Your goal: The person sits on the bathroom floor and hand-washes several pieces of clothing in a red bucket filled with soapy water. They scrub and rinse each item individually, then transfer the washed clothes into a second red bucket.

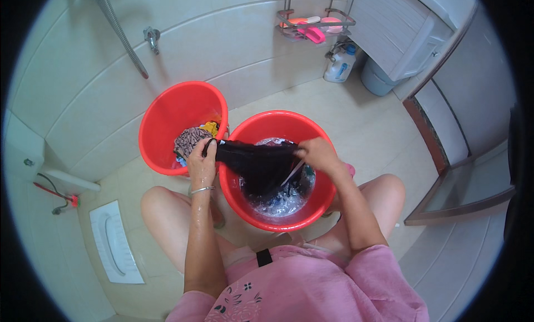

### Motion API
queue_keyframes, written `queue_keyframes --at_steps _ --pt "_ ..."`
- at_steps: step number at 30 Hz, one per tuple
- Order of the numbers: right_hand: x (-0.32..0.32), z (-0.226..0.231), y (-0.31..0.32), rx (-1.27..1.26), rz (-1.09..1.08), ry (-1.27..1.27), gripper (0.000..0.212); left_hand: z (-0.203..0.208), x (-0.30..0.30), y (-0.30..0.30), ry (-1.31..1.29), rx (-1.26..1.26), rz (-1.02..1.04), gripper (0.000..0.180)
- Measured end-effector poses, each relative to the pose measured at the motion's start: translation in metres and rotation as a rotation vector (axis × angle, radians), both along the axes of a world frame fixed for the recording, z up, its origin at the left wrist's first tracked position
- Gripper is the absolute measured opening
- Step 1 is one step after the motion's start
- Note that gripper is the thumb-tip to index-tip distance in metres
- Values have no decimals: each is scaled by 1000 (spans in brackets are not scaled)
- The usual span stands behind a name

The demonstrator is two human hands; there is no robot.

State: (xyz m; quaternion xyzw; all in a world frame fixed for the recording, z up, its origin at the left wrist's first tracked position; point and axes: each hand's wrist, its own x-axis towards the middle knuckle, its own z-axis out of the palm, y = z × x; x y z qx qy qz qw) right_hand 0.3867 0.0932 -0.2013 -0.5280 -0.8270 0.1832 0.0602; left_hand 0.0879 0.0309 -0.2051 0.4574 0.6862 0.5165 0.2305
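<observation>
A wet black garment [258, 163] is stretched between my two hands, over a red bucket [233, 197] of sudsy water [283, 202] in front of me. My left hand [201, 159], with a bangle at the wrist, grips one end of the cloth beside the bucket's left rim. The other end is pinched in my right hand [318, 154] above the right side of the bucket. The garment's middle sags into the water, so its lower part is hidden. A thin pale strip [293, 173] hangs below my right hand; I cannot tell what it is.
Touching the first bucket at its far left, a second red bucket [161, 119] holds patterned and yellow clothes [193, 139]. A squat toilet [115, 244] lies at the left. Along the back are a wall rack [317, 30], a white jug [340, 65] and a grey bin [378, 78].
</observation>
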Motion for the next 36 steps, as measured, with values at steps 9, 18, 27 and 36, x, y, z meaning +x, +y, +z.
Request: queue_keyframes --at_steps 9,18,27,36 --pt "38 84 1 104 -183 1105 10 60 11 -11 -259 267 -215 19" --pt "-58 -15 -12 -552 -927 1457 23 -24 77 11 -1713 -10 -349 54" --pt "-127 -15 -109 308 381 689 30 -142 87 -12 -1307 95 -741 33" --pt "-52 -46 3 66 -407 882 26 -36 111 -4 -1439 -339 -487 47"
